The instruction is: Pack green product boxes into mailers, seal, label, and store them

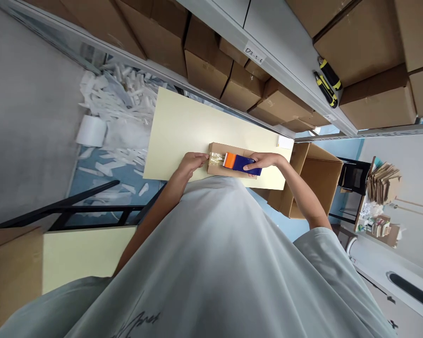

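Note:
A shallow brown cardboard box point(248, 152) lies on the pale yellow tabletop point(183, 126), close in front of my body. Over its left end runs a shiny clear strip point(216, 158), which looks like packing tape or film. My right hand point(264, 161) is closed round a dark blue and orange block-shaped thing point(240, 163), its orange end facing left over the box; its exact kind is unclear. At the box's left edge, the fingers of my left hand point(194, 162) are pinched together, touching the edge where the strip ends.
Cardboard boxes point(207, 56) fill the shelf beyond the table. Two yellow-and-black utility knives point(326, 89) lie on a higher shelf. An open carton point(317, 173) stands right of the table. White scraps point(127, 94) cover the floor at left.

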Demonstrator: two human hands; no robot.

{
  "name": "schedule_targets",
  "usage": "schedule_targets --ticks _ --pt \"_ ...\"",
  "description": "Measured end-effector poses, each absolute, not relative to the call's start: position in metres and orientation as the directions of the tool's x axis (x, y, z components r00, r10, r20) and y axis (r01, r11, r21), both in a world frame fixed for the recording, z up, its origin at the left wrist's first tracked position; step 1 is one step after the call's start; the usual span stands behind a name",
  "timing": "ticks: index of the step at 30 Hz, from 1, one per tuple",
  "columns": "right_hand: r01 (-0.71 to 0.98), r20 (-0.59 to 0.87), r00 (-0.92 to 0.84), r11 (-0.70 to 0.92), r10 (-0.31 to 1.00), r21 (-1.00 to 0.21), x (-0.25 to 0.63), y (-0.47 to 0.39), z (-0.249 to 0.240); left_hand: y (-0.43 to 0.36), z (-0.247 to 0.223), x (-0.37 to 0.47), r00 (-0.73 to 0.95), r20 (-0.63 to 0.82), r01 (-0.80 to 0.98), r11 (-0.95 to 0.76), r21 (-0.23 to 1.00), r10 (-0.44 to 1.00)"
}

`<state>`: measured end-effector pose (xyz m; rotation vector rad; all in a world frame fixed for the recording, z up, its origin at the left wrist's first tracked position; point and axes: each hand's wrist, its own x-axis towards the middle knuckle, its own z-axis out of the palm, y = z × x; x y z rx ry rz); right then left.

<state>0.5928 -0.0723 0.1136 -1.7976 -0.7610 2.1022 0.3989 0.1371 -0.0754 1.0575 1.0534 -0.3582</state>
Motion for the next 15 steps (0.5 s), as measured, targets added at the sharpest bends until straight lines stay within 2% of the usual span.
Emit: schedule_targets --ticks 3,6,10,12,15 --pt "0.087 -0.84 -0.194 -0.844 0.507 -0.529 0.593 -0.075 0.109 0.135 -0.075 0.387 0.448 -0.84 0.682 0.491 0.542 0.305" --pt "0.062 -0.837 -0.192 -0.845 0.512 -0.531 0.592 -0.077 0.105 0.129 -0.067 0.375 0.527 -0.747 0.598 0.448 0.665 0.405" --pt "0.005 -0.821 -0.23 -0.843 0.523 -0.538 0.592 -0.079 0.101 0.115 -0.049 0.377 0.631 -0.565 0.536 0.228 0.813 0.532" --pt "-0.002 -0.808 -0.238 -0.832 0.539 -0.554 0.592 -0.08 0.098 0.11 -0.044 0.382 0.636 -0.521 0.554 0.132 0.822 0.57" --pt "-0.002 -0.776 -0.258 -0.803 0.576 -0.596 0.59 -0.08 0.09 0.105 -0.043 0.388 0.602 -0.538 0.57 0.155 0.807 0.59"
